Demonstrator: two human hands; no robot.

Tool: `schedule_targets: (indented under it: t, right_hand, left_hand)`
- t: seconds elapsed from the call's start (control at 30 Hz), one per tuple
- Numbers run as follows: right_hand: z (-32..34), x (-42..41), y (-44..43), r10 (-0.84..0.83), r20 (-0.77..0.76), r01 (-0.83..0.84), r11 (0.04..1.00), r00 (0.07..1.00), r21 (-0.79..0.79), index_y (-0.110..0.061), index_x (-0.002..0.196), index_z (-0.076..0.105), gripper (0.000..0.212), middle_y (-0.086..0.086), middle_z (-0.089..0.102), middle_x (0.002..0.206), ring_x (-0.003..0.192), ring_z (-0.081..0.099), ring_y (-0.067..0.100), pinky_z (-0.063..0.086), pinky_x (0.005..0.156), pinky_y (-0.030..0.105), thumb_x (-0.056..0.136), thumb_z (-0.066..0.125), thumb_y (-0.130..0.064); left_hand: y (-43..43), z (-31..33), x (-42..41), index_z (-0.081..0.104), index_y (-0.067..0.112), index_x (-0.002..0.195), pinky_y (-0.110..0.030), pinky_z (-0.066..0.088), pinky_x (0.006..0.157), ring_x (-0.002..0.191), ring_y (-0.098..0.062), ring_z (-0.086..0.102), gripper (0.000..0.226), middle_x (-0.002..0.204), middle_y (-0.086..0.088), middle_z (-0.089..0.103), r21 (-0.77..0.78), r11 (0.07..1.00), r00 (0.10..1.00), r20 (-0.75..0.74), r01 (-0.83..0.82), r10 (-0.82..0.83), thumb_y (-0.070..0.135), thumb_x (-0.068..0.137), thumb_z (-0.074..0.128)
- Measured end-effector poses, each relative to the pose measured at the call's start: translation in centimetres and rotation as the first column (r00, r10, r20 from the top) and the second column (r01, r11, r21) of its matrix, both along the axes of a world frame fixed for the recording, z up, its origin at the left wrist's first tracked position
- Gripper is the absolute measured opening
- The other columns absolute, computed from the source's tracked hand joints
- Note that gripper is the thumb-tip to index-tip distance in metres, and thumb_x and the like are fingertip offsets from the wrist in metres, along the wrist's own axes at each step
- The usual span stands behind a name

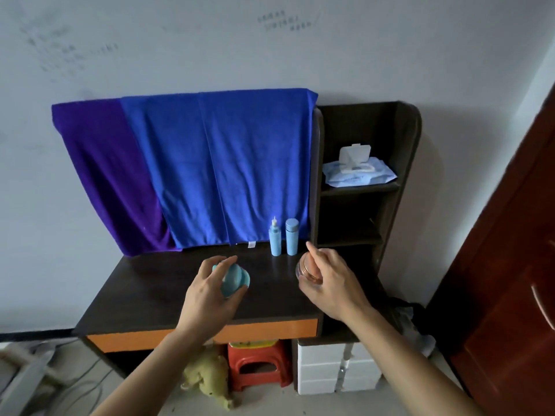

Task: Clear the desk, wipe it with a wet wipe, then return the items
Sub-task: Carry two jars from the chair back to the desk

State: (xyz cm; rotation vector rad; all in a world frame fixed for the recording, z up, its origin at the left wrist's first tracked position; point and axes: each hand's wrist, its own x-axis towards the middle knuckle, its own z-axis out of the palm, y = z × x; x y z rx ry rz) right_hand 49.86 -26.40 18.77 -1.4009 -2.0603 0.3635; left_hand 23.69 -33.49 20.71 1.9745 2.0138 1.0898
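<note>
Above the dark desk top (pixel 150 291), my left hand (pixel 207 295) grips a light blue round jar (pixel 235 279). My right hand (pixel 330 283) holds a clear jar with a copper-coloured lid (pixel 306 270), the forefinger raised. Two pale blue bottles stand upright at the back right of the desk: a pump bottle (pixel 275 240) and a capped bottle (pixel 292 237). A pack of wet wipes (pixel 357 171), its lid flipped up, lies on the top shelf of the side unit (pixel 405 163).
A blue towel (pixel 222 169) and a purple towel (pixel 111 178) hang behind the desk. Under it sit a red stool (pixel 258 366), a yellow plush toy (pixel 210 378) and white boxes (pixel 318 367). A brown door (pixel 510 280) is at right.
</note>
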Motion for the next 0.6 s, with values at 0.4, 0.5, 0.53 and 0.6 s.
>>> schedule_targets:
  t: [0.4, 0.5, 0.53, 0.6]
  right_hand:
    - [-2.1, -11.9, 19.1, 0.112, 0.056, -0.109, 0.992, 0.992, -0.063, -0.025, 0.157, 0.032, 0.082, -0.002, 0.048, 0.135, 0.126, 0.048, 0.02, 0.044, 0.101, 0.031, 0.085, 0.064, -0.047]
    - [-4.6, -15.0, 21.9, 0.1, 0.089, -0.089, 0.989, 0.991, -0.122, -0.024, 0.156, 0.032, 0.082, -0.004, 0.048, 0.136, 0.128, 0.046, 0.016, 0.035, 0.101, 0.021, 0.085, 0.064, -0.048]
    - [-5.4, -16.1, 22.9, 0.095, 0.105, -0.08, 0.986, 0.99, -0.143, -0.023, 0.156, 0.033, 0.081, -0.004, 0.049, 0.135, 0.129, 0.046, 0.016, 0.034, 0.104, 0.022, 0.085, 0.065, -0.047]
    - [-6.8, -17.7, 24.1, 0.096, 0.133, -0.07, 0.98, 0.986, -0.187, -0.022, 0.155, 0.034, 0.08, -0.002, 0.051, 0.134, 0.13, 0.047, 0.017, 0.036, 0.106, 0.024, 0.086, 0.067, -0.045]
  left_hand:
    - [16.9, -2.4, -10.9, 0.058, 0.028, 0.133, -0.032, 0.047, 0.089, 0.108, -0.021, 0.061, 0.059, 0.129, 0.006, 0.052, -0.083, 0.992, 0.994, 0.029, -0.099, 0.102, 0.038, 0.079, 0.079]
    - [20.8, -5.1, -14.1, 0.057, 0.028, 0.135, -0.032, 0.047, 0.09, 0.108, -0.021, 0.061, 0.059, 0.129, 0.006, 0.051, -0.154, 0.987, 0.997, 0.059, -0.046, 0.055, 0.037, 0.08, 0.079]
    - [22.1, -6.1, -15.2, 0.056, 0.028, 0.135, -0.033, 0.048, 0.091, 0.108, -0.021, 0.061, 0.06, 0.128, 0.006, 0.051, -0.183, 0.983, 0.996, 0.073, -0.028, 0.042, 0.036, 0.08, 0.078]
    - [24.1, -7.8, -16.6, 0.055, 0.028, 0.136, -0.032, 0.049, 0.092, 0.109, -0.022, 0.061, 0.061, 0.129, 0.005, 0.05, -0.238, 0.971, 0.996, 0.093, 0.01, 0.012, 0.035, 0.08, 0.078]
